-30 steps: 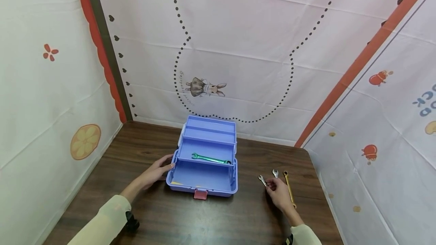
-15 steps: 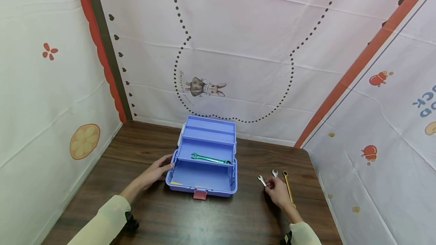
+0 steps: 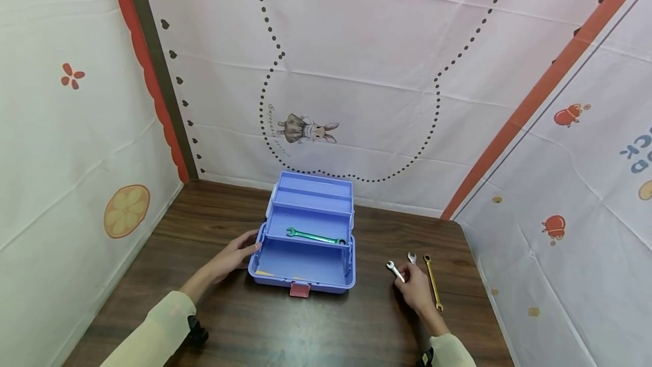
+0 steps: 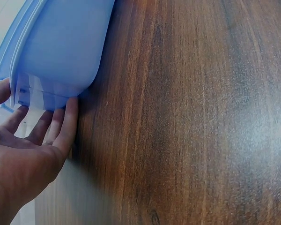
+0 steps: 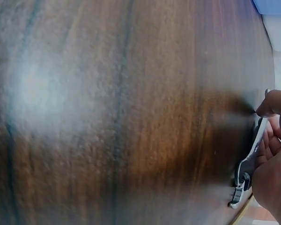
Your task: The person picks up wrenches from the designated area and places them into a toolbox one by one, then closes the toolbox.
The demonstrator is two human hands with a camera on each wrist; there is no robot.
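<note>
An open blue toolbox (image 3: 305, 265) sits on the table, and a green wrench (image 3: 316, 237) lies in its raised tray. My left hand (image 3: 234, 255) holds the toolbox's left side, thumb at the rim and fingers against the outer wall, as the left wrist view shows. To the right of the box, my right hand (image 3: 416, 289) pinches a small silver wrench (image 3: 395, 271) between thumb and fingers, its open end pointing away. In the right wrist view, silver metal (image 5: 253, 154) runs along the palm. Another silver wrench (image 3: 412, 257) lies just beyond the hand, partly hidden by it.
A gold wrench (image 3: 432, 282) lies right of my right hand. The box's pink latch (image 3: 299, 290) hangs at its front. A yellow strip (image 3: 263, 273) shows inside the front of the box. Patterned cloth walls (image 3: 356, 101) enclose the brown table (image 3: 316, 333).
More of the small silver wrench's shaft shows at my right fingertips, and the gold wrench's lower end has come into view beside the hand. My left hand stays on the toolbox.
</note>
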